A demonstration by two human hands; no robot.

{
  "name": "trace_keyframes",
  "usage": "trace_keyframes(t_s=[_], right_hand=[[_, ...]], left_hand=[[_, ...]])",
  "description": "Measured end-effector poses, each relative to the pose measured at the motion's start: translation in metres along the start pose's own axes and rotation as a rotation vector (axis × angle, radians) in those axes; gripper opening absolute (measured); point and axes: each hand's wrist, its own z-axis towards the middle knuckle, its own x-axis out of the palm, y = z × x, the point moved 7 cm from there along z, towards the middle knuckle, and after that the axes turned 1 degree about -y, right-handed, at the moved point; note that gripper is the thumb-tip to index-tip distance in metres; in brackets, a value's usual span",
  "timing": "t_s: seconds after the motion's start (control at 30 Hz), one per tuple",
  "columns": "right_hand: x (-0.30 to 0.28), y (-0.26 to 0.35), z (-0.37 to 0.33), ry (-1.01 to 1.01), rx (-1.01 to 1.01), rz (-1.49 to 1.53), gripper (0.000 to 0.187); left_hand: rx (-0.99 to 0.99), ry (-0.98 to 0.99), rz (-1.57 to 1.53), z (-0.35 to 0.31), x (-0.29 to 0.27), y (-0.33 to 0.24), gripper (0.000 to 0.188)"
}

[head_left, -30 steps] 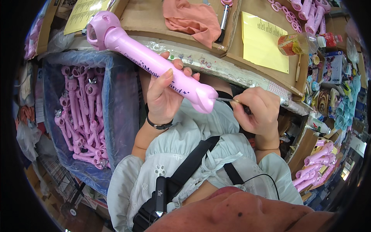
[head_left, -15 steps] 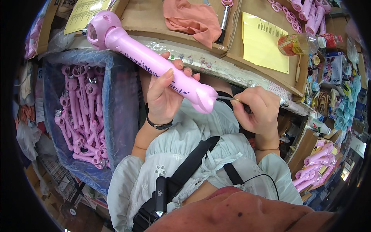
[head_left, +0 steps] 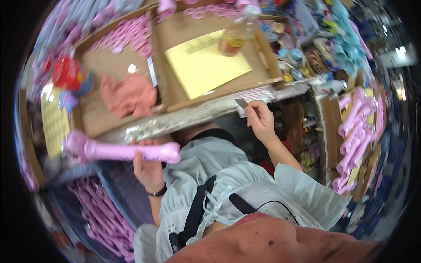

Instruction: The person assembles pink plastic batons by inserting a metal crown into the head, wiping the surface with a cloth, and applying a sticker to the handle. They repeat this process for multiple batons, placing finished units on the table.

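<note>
A pink toy wand (head_left: pixel 127 151) with dark lettering lies across my left hand (head_left: pixel 148 172), whose fingers are wrapped round its handle. Its round head points left, blurred by motion, and its flared end points right. At the bench's front edge, my right hand (head_left: pixel 261 122) pinches a small flat dark-grey piece (head_left: pixel 241 104); its exact kind is unclear. A pale scrap shows just under that piece. Below the held wand, a blue-lined bin (head_left: pixel 98 175) contains many similar pink wands (head_left: pixel 103 219).
Cardboard trays on the bench (head_left: pixel 201 115) hold a yellow sheet (head_left: pixel 206 65), a salmon cloth (head_left: pixel 129 94), pink rings (head_left: pixel 127 37) and a bottle (head_left: pixel 239 33). A red container (head_left: pixel 67 73) stands left. More pink parts (head_left: pixel 357 127) fill a box at right.
My view has swung to the right. My left hand has lowered the wand and turned it nearly level. The right hand has left the wand's end, where it held a thin dark-handled tool, and reached the bench edge.
</note>
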Motion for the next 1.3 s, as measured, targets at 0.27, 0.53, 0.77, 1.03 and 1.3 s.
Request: trace_keyframes(t_s=[0.27,0.53,0.77,1.03,1.3], right_hand=[[-0.158,-0.119,-0.006,-0.608,0.175,0.344,0.021],[-0.165,-0.176,-0.025,-0.587,0.328,0.481,0.023],[-0.148,-0.091,-0.076,-0.726,-0.034,-0.137,0.015],[0.053,0.024,-0.017,0.119,-0.873,-0.464,0.028],[0.152,0.038,0.000,0.222,-0.983,-0.775,0.021]], left_hand=[[0.024,-0.073,0.058,0.003,-0.004,-0.004,0.033],[0.060,-0.158,0.175,0.013,-0.017,-0.009,0.034],[0.069,-0.215,0.272,0.018,-0.036,-0.010,0.037],[0.086,-0.202,0.289,0.015,-0.030,-0.008,0.035],[0.186,-0.030,0.512,-0.006,0.013,-0.029,0.039]])
